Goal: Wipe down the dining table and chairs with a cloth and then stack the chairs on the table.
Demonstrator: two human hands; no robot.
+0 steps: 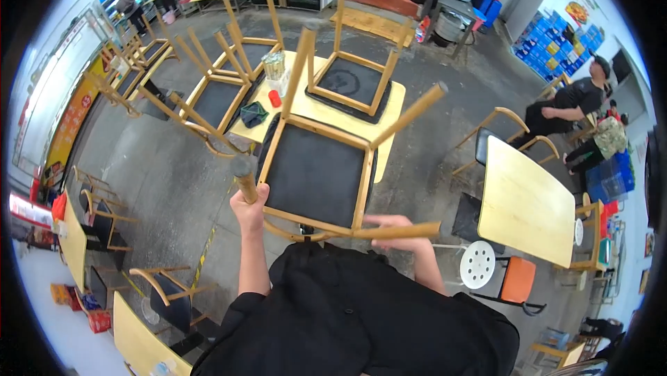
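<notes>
An upturned wooden chair (319,172) with a black seat is right in front of me, its legs pointing up and outward. My left hand (249,206) is wrapped around its near left leg (244,180). Behind the near right leg (406,230) lies my right hand (401,238), fingers stretched toward the seat frame; the leg hides part of the palm, so its grip is unclear. The chair overlaps the near end of a pale yellow table (390,110). Whether it rests on the tabletop is hidden.
Another upturned chair (350,84) rests on this table, near a utensil holder (274,68), a red cup (274,98) and a dark cloth (254,114). More upturned chairs (219,99) stand left. At right are a second table (526,201), a white stool (477,265) and a person (570,102).
</notes>
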